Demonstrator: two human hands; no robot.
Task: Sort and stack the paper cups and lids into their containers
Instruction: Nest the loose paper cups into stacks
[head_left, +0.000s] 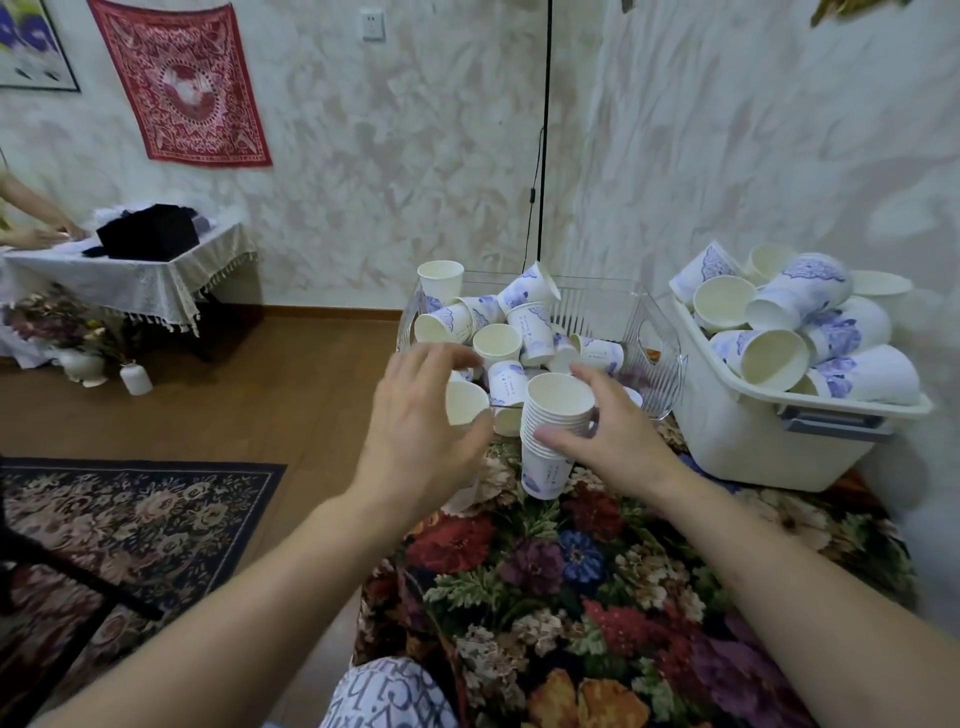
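Right hand (618, 431), centre frame: thumb and fingers wrapped round a nested stack of white paper cups with blue print (556, 431), held upright, mouth up, its bottom cup just above the floral-patterned tablecloth (597, 587).

Left hand (421, 421), just left of the stack: fingers curled over a single white paper cup (464, 401) lying tilted with its mouth toward the camera. Thumb sits under the cup, fingers over it; looks like a grasp, though contact on the far side is hidden.

Directly behind both hands: clear ribbed plastic bin (660, 358), centre frame, filled on its left side with loose small white-and-blue paper cups (498, 340), lying at all angles, some upright, some on their sides. The right part of the bin shows bare wall.

Right of that, touching or nearly touching it: white opaque plastic tub with a grey handle (769, 441), piled above its rim with larger white-and-blue paper cups (800, 332), mostly on their sides.

Both containers sit on the floral cloth, which fills the lower right of the frame.

Lower left: dark floral rug (135, 519) on a brown wood floor.

Upper left: small table with a white fringed cloth (130, 280), a black object on it, another person's hands (47, 234) at its edge. Red patterned cloth hanging (182, 78) on the wall above.
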